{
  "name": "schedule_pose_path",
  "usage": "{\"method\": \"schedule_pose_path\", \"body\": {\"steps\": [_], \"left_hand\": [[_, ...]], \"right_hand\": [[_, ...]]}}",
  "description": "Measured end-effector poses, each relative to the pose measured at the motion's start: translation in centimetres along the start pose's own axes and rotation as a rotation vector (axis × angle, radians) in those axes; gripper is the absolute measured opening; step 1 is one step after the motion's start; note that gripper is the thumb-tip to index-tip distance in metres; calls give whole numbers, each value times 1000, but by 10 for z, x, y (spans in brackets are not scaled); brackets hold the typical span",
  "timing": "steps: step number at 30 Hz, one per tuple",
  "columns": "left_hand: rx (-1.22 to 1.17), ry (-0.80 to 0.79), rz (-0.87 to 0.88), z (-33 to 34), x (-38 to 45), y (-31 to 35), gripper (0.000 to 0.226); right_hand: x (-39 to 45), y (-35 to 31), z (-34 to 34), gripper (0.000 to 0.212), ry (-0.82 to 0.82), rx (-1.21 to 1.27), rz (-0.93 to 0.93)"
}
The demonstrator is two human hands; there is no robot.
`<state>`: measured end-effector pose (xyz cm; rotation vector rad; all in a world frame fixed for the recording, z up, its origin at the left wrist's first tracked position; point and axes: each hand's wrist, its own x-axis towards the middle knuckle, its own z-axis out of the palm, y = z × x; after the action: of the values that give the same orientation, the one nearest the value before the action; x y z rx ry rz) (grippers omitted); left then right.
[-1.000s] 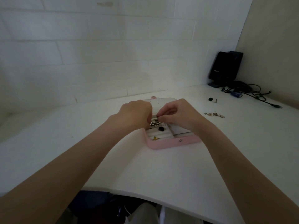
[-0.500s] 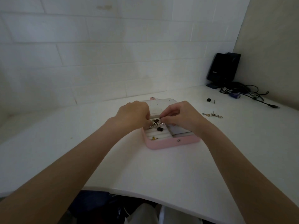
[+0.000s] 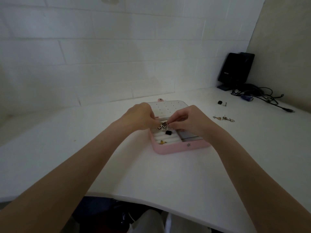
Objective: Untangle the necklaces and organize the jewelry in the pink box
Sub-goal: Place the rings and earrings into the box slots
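Note:
The pink box lies open in the middle of the white table, its dotted white lid flat behind it. Above its ring rolls my left hand and my right hand meet, fingers curled, pinching a necklace with round black butterfly charms between them. A black square piece and a small gold piece sit on the white rolls. The chain itself is too fine to make out.
Loose gold earrings and a small black stud lie on the table to the right. A black speaker with tangled cables fills the back right corner. The table's front edge curves near my lap.
Both hands stay over the box, working the charm necklace; the charms have shifted slightly between my fingertips.

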<state>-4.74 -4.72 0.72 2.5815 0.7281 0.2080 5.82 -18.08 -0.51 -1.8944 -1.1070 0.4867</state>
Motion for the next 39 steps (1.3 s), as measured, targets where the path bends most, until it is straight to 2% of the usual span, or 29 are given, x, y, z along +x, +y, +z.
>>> {"method": "schedule_pose_path", "body": {"steps": [5, 10, 15, 19, 24, 29, 33, 39], "left_hand": [[-267, 26, -12, -12, 5, -8, 20], [-311, -59, 40, -14, 15, -20, 16], [-407, -39, 119, -12, 23, -34, 17], [-424, -108, 151, -8, 27, -36, 13], [-509, -177, 128, -9, 31, -43, 15], [-717, -315, -6, -6, 33, -53, 13], [-711, -360, -40, -5, 31, -54, 11], [-595, -301, -28, -9, 30, -46, 11]], "right_hand": [[5, -3, -1, 10, 4, 22, -10], [14, -3, 2, 14, -27, -7, -34], [21, -2, -1, 15, -30, 11, -42], [31, -6, 3, 17, -37, -110, -94], [38, -10, 4, 21, -39, -223, -111], [37, -9, 5, 17, -90, -149, -78], [38, -10, 4, 14, -111, -108, -68], [31, -11, -2, 15, -157, -148, -88]]}}
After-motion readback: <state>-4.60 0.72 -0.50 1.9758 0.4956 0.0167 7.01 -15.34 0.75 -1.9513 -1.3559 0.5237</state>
